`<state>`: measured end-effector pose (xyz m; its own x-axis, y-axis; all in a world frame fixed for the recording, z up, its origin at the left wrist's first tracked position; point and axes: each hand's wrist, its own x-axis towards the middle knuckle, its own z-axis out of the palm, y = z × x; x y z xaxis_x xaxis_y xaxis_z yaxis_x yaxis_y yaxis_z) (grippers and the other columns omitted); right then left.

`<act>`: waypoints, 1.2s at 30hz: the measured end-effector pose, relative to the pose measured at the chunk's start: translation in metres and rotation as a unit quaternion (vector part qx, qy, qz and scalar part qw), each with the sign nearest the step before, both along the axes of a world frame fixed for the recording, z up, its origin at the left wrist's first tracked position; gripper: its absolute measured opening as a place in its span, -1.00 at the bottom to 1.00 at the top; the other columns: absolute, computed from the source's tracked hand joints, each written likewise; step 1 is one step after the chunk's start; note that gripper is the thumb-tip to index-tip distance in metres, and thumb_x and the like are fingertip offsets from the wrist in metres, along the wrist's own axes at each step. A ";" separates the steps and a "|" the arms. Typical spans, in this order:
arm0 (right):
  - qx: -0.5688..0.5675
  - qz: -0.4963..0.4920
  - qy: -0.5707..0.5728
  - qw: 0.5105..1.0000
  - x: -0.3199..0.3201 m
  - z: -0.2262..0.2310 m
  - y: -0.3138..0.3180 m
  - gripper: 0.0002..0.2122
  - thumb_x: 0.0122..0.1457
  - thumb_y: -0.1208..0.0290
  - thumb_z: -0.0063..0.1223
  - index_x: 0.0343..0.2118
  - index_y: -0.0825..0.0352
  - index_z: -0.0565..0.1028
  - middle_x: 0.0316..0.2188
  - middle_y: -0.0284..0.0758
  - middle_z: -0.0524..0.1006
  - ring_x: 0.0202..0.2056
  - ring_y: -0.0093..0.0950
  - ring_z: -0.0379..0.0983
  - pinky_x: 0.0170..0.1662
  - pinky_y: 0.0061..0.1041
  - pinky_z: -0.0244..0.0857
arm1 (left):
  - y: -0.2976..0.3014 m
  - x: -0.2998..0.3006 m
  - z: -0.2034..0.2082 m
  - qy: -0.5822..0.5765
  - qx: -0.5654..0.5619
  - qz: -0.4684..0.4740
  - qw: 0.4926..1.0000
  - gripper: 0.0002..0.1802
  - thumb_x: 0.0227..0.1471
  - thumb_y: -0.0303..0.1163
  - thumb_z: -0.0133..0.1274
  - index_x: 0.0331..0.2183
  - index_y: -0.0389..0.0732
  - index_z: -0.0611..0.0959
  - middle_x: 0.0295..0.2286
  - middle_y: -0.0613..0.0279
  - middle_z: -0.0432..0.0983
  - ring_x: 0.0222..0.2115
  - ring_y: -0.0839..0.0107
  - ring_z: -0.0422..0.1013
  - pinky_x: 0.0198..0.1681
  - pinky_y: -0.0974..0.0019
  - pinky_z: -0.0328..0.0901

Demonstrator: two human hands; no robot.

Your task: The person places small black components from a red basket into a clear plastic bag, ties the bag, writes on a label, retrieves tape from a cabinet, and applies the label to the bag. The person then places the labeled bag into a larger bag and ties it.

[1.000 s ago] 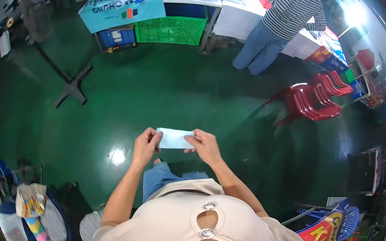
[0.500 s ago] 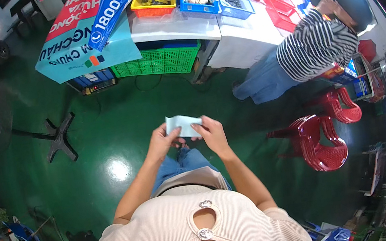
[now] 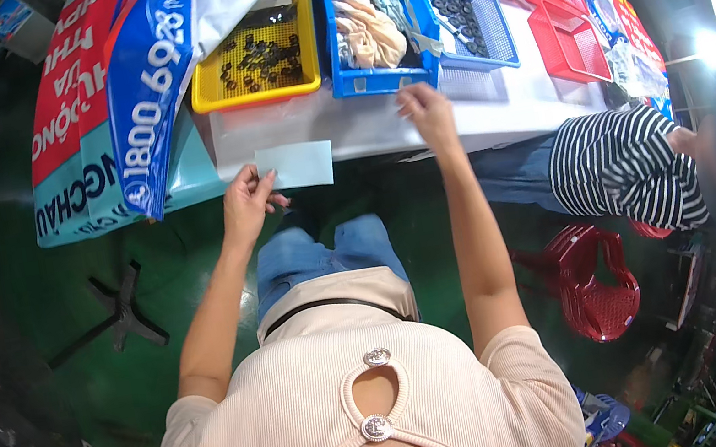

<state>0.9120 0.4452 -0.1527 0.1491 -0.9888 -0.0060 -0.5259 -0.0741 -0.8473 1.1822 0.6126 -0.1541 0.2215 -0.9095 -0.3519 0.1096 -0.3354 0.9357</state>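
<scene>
While the left hand [image 3: 250,198] pinches the left end of a pale blue sheet [image 3: 298,166] between thumb and fingers, the sheet lies flat and unfolded across the view of the near edge of the white surface [image 3: 362,126], left of that edge's middle; whether it touches the surface I cannot tell. The right hand [image 3: 430,116] is over the same near edge, farther right, its fingers bent and just beside the front wall of a blue basket [image 3: 383,81]; whether it grips anything or touches the basket I cannot tell. Pale cloth items [image 3: 368,32] fill that basket. To its left, nearer the surface's left end, a yellow basket [image 3: 260,96] holds small dark pieces [image 3: 267,59]. A lighter blue basket [image 3: 482,61] with dark grey parts stands to its right, and red baskets [image 3: 570,34] line up towards the surface's right edge. A banner [image 3: 82,80] hangs over the left end. Past the near edge on the right stands a person in a striped top [image 3: 622,165].
</scene>
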 end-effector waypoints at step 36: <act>0.121 0.133 0.598 0.781 0.038 -0.022 -0.210 -0.71 -0.05 0.32 -0.02 -0.26 0.30 0.55 -0.21 -0.15 0.53 -0.17 -0.22 0.48 -0.16 -0.36 0.37 | -0.129 -0.002 -0.016 -0.017 0.000 0.001 1.000 -0.86 0.06 -0.39 0.00 -0.35 -0.26 0.49 -0.55 0.33 0.49 -0.60 0.62 0.43 -0.60 0.58 0.21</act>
